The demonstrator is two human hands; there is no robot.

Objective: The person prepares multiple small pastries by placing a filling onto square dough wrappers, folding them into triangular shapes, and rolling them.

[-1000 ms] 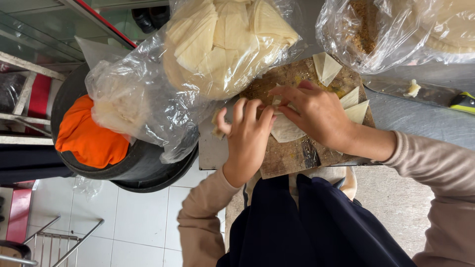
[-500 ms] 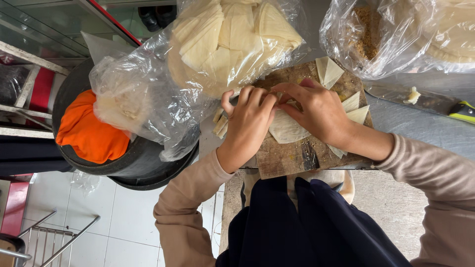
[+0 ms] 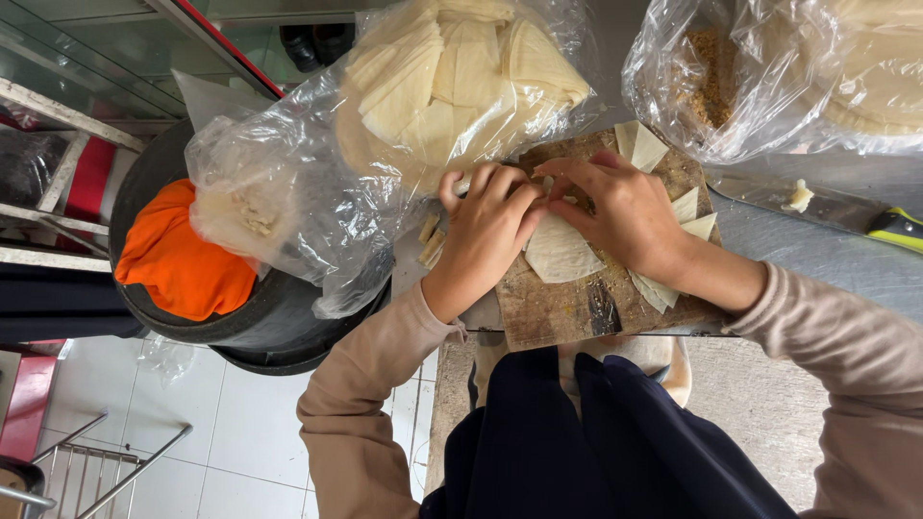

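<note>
Both hands meet at the upper middle of the frame, over the far edge of a worn wooden board point(image 3: 577, 308). The left hand point(image 3: 486, 231) is curled, fingers bent down onto the top of a pale dough wrapper point(image 3: 558, 252), and the right hand point(image 3: 625, 219) comes in from the right with its fingertips pinched on the same wrapper's upper part. What lies under the fingers is hidden. The wrapper spreads out just below the fingertips, flat on the board, between the two wrists.

Around it lie more cut wrappers point(image 3: 687, 216): about two at the board's top right corner, two by the right wrist and a few under it; the exact count is unclear. Two large clear plastic bags sit beyond the board: one point(image 3: 452, 77) at top centre holding a stack of wrappers, another point(image 3: 769, 77) at top right holding brown crumbly filling and pale sheets. A smaller bag point(image 3: 250, 202) rests on a black bin point(image 3: 269, 317) at left, beside an orange cloth point(image 3: 178, 255).

One knife point(image 3: 827, 207) with a yellow-black handle lies at right on the grey metal counter point(image 3: 827, 259). White floor tiles point(image 3: 192, 432) show at lower left.
</note>
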